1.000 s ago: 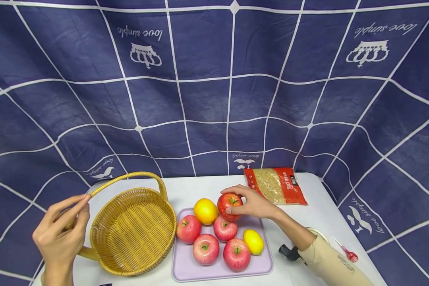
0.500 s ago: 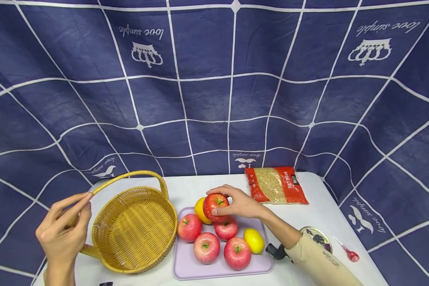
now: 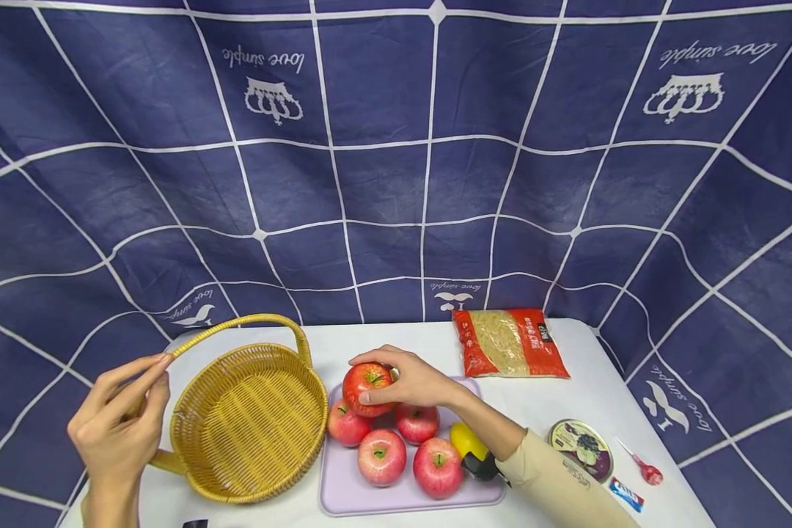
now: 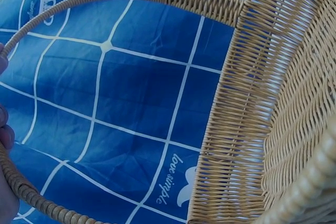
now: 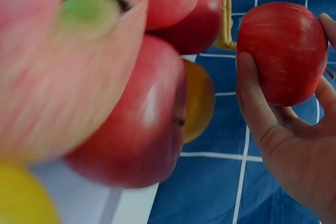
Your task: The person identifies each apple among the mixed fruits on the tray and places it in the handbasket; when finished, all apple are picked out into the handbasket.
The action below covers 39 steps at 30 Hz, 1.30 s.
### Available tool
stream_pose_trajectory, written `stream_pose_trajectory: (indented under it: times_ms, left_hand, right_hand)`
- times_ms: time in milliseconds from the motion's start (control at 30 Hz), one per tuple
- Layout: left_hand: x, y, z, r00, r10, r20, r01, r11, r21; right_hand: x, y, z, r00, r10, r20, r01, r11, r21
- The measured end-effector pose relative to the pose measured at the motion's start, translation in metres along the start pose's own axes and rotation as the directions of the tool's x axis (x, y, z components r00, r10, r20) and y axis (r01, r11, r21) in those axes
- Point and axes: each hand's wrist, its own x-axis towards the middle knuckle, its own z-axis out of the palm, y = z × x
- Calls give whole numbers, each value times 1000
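Observation:
My right hand [image 3: 412, 375] grips a deep red apple [image 3: 367, 389] above the back left of a lilac tray [image 3: 356, 503]. In the right wrist view, the fingers and thumb wrap round that apple [image 5: 283, 53]. On the left, my left hand [image 3: 120, 418] pinches the handle [image 3: 237, 323] of a round wicker basket [image 3: 251, 425], whose inside shows no contents. Several pink apples [image 3: 381, 457] lie on the tray with a lemon [image 3: 465, 440], partly behind the right forearm. An orange [image 5: 198, 102] shows in the right wrist view; the held apple and hand hide it in the head view.
A red bag of grain-like food [image 3: 511, 343] lies at the back right of the white table [image 3: 383, 341]. A round tin [image 3: 581, 449], a lollipop [image 3: 648, 469] and a small blue-and-red packet [image 3: 627, 493] are at the right. A blue checked cloth [image 3: 383, 183] hangs behind.
My right hand has carried the red apple leftward over the tray, covering the orange. The tin and packet have come out from behind the right arm. My left hand keeps the basket handle almost still.

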Motion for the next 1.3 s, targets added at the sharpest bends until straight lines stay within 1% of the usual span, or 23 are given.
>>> stream_pose_trajectory:
  times_ms: [167, 300, 433, 633, 867, 967, 1133, 1300]
  left_hand:
    - [0, 1, 0, 1000, -4, -1, 4, 1000, -4]
    - [0, 1, 0, 1000, -4, 0, 4, 1000, -8]
    - [-1, 1, 0, 1000, -7, 3, 7, 1000, -19]
    - [-1, 0, -1, 1000, -9, 5, 9, 1000, -26]
    - [-1, 0, -2, 1000, -12, 11, 13, 999, -33]
    - [0, -1, -3, 1000, -12, 14, 13, 999, -29]
    - [-1, -1, -3, 1000, -14, 10, 14, 999, -30]
    - [-1, 0, -2, 1000, -12, 4, 12, 999, -32]
  right_hand:
    - [11, -6, 13, 999, -35, 18, 35, 999, -11]
    - [17, -11, 23, 998, -46, 42, 46, 999, -3]
    - [24, -14, 32, 997, -40, 60, 40, 999, 12]
    - [32, -21, 43, 996, -19, 84, 22, 999, -34]
    - [43, -30, 55, 994, -14, 108, 16, 1000, -18]
    - [50, -32, 64, 994, -32, 107, 36, 999, -35]
    - [59, -34, 76, 990, -65, 122, 78, 992, -102]
    - [65, -37, 81, 990, -67, 122, 85, 985, -148]
